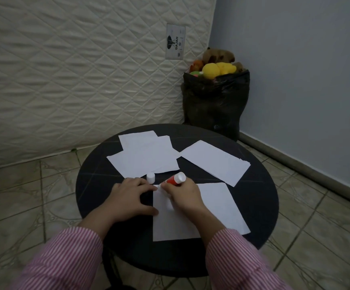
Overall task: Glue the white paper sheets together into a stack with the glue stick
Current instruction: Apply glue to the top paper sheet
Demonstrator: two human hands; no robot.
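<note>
My right hand (185, 196) grips a red glue stick (175, 180) with a white end, its tip pressed at the top left corner of a white paper sheet (218, 208) near the table's front. My left hand (131, 195) lies flat on the table at that sheet's left edge, thumb on the paper. The glue stick's white cap (150, 178) stands just beyond my left fingers. A loose pile of white sheets (144, 155) lies at the far left of the table. Another white stack (213, 161) lies at the far right.
The round black table (98, 185) stands on a tiled floor. A quilted mattress (75, 70) leans against the wall behind it. A black bag of stuffed toys (214, 101) sits in the corner by the grey wall.
</note>
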